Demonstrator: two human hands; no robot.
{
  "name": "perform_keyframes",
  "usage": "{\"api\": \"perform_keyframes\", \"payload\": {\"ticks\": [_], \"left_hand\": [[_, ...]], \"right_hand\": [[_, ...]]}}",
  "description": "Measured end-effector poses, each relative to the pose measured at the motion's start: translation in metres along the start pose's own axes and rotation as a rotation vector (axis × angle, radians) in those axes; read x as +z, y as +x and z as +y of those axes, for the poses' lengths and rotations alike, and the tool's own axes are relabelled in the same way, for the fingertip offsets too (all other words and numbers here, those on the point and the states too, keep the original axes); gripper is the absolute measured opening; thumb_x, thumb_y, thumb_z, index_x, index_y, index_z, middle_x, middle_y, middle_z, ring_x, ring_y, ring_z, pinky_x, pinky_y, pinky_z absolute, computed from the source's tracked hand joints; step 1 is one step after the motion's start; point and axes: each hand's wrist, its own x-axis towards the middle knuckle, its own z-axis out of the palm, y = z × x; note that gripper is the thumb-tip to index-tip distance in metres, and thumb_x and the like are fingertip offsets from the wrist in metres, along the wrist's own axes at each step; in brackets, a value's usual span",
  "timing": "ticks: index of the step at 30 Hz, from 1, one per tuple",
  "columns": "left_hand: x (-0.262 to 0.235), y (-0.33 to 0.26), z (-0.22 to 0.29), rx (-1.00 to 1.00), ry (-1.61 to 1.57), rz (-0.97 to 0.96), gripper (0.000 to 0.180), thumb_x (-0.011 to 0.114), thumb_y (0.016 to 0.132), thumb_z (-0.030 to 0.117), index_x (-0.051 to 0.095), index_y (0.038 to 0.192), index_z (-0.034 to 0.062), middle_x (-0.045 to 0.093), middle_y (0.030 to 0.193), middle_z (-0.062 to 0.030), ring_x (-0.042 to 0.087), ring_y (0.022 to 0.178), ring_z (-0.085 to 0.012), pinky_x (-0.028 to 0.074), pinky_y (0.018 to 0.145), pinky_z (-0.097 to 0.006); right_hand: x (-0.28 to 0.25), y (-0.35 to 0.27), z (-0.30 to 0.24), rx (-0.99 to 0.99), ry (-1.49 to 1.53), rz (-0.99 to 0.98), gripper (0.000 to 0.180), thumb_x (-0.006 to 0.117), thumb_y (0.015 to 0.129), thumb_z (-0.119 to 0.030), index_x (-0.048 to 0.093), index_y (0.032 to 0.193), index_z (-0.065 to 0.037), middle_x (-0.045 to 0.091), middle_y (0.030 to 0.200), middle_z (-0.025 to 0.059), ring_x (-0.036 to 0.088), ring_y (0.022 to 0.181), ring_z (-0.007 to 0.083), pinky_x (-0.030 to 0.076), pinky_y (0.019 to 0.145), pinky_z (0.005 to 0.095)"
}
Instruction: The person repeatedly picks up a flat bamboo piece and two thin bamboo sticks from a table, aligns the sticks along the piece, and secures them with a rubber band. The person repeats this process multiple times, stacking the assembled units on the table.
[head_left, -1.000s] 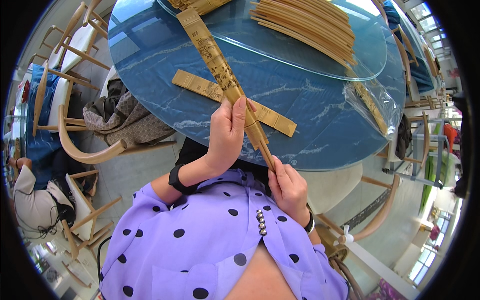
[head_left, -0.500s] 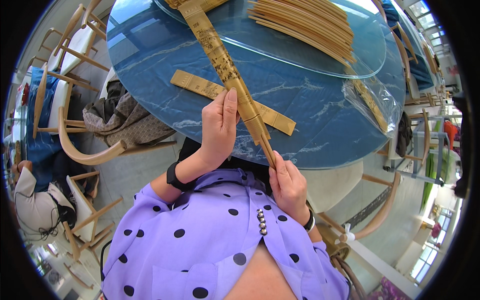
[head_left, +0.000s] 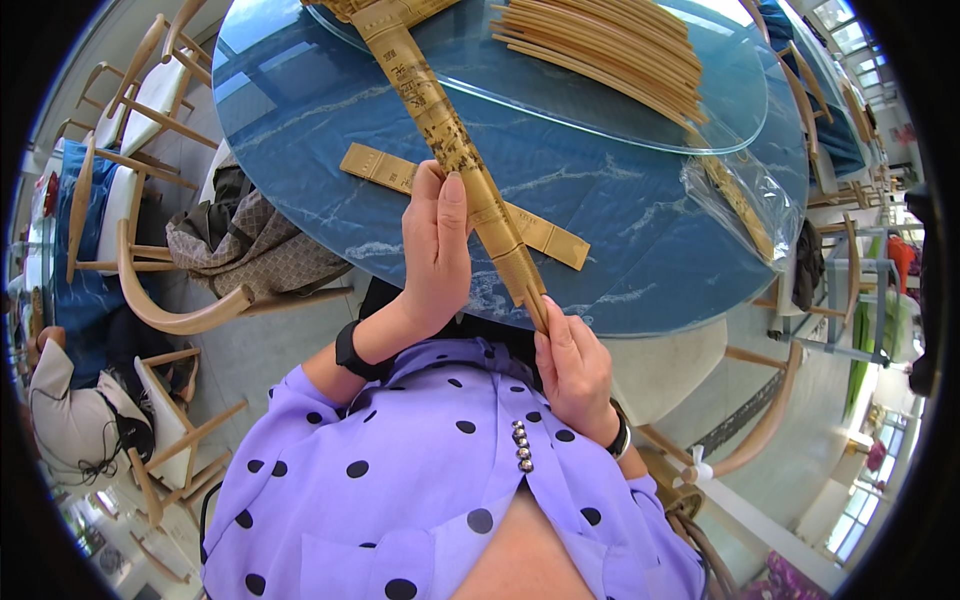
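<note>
My left hand [head_left: 436, 250] is closed round a long gold paper chopstick sleeve [head_left: 408, 82] with dark printing, held slantwise over the table. From the sleeve's lower end sticks a short length of wooden chopsticks [head_left: 539, 314]. Their ends are pinched between the thumb and fingers of my right hand [head_left: 575, 370]; the rest is hidden inside the paper. Beneath the held sleeve, another flat gold sleeve [head_left: 556, 242] lies across it on the blue marbled table [head_left: 300, 130]. A pile of bare wooden chopsticks [head_left: 605, 55] rests at the far side.
The pile lies on a round glass turntable [head_left: 600, 138]. More gold sleeves [head_left: 340, 8] are at the far left of it. A clear plastic bag [head_left: 775, 205] with a gold strip inside sits at the right. Wooden chairs [head_left: 185, 318] stand around, one with a patterned brown bag [head_left: 250, 240].
Less of the chopsticks shows below the sleeve now. The sleeve's lower end and my right hand have come closer together, and my left hand stays on the sleeve.
</note>
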Motion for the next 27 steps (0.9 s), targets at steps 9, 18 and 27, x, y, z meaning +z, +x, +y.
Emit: {"api": "perform_keyframes", "payload": {"ticks": [9,18,27], "left_hand": [[-0.01,0.021,0.0,-0.131,-0.023,-0.113,0.045,0.038,0.113,0.043,0.058,0.096,0.0077,0.055,0.085,0.0004,0.05,0.074,-0.0063,0.042,0.067,-0.024],[-0.014,0.02,-0.007,-0.211,-0.126,-0.183,0.043,0.039,0.113,0.043,0.056,0.095,0.0075,0.054,0.083,-0.0005,0.049,0.074,-0.0087,0.041,0.069,-0.024],[-0.009,0.018,-0.002,-0.258,-0.154,-0.146,0.042,0.038,0.113,0.042,0.054,0.094,0.0078,0.053,0.082,0.0002,0.048,0.075,-0.0078,0.041,0.069,-0.024]], "right_hand": [[-0.008,0.007,-0.003,-0.032,0.112,0.113,0.04,0.081,0.08,-0.004,0.073,0.119,0.0,0.068,0.089,0.0091,0.065,0.068,0.0216,0.053,0.058,0.0318],[-0.004,0.002,0.002,-0.241,0.092,0.106,0.032,0.082,0.072,-0.005,0.077,0.104,-0.003,0.069,0.092,0.0069,0.069,0.074,0.02,0.055,0.06,0.0288],[0.001,0.005,0.0,-0.269,-0.002,0.166,0.03,0.083,0.074,-0.01,0.079,0.103,-0.007,0.067,0.092,0.0029,0.068,0.074,0.0174,0.051,0.059,0.0266]]}}
